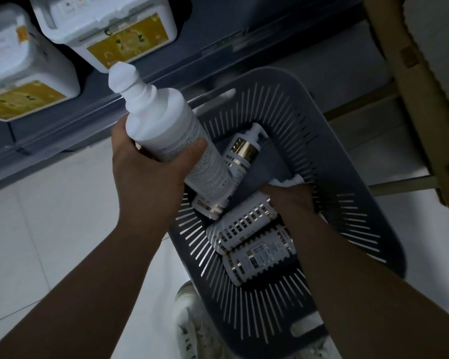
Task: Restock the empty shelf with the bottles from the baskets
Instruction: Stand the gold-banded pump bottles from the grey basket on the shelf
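The head view looks down past both forearms at a grey slotted basket (347, 177) standing on a white tiled floor (36, 229). The left hand (145, 167) holds a tall white bottle (166, 125) above the basket's left rim, with fingers and thumb wrapped round its lower body and its capped neck tilted up towards the grey shelf edge (62, 125). Two white jugs with yellow labels (114, 29) sit on that shelf. The right hand (290, 200) is down inside the basket with its back to the camera. Its fingers are hidden, so it is not possible to tell whether they grip anything. In the basket lie a pump bottle with a gold band (241, 154) and two bottles with patterned labels (244, 224), side by side and touching. A white shoe (192, 327) shows just beside the basket's near end.
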Motion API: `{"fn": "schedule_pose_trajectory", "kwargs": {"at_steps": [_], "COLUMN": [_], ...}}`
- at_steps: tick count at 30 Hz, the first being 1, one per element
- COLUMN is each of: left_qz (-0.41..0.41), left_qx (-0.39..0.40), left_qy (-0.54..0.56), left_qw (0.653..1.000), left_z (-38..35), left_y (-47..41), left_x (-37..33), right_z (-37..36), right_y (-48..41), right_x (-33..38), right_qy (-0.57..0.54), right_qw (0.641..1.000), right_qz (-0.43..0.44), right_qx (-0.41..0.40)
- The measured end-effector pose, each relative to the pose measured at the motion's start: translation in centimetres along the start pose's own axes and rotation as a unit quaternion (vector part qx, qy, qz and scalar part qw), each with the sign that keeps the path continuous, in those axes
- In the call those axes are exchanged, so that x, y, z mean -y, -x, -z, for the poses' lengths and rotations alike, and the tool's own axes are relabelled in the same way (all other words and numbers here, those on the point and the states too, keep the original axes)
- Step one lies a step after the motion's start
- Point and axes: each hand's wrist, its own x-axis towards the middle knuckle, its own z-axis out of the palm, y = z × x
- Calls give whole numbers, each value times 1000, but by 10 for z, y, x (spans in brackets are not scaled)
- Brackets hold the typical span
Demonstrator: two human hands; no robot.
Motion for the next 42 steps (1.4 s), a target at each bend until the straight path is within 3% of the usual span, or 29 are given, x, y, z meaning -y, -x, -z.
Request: {"fn": "schedule_pose_trajectory", "kwargs": {"at_steps": [5,14,19,25,31,37,42], "left_qz": [4,29,47,-4,-93,-175,-220], "left_qx": [-5,-29,-33,-48,-98,-136,-151], "left_qy": [3,2,37,44,38,108,159], "left_qw": [1000,999,998,998,990,969,950], "left_z": [3,39,77,136,208,274,324], "left_y": [2,21,30,42,54,80,104], "left_x": [-13,-104,-202,-356,-515,-658,-750], "right_z": [9,71,121,192,270,346,393], "right_y": [24,138,228,357,513,668,774], "right_x": [2,78,162,281,420,521,572], "right_qy": [-86,31,97,217,299,290,245], "right_qw": [996,974,927,850,773,716,693], "right_qz": [1,225,356,472,559,635,678], "right_qx": [7,27,65,80,22,-11,-20]}}
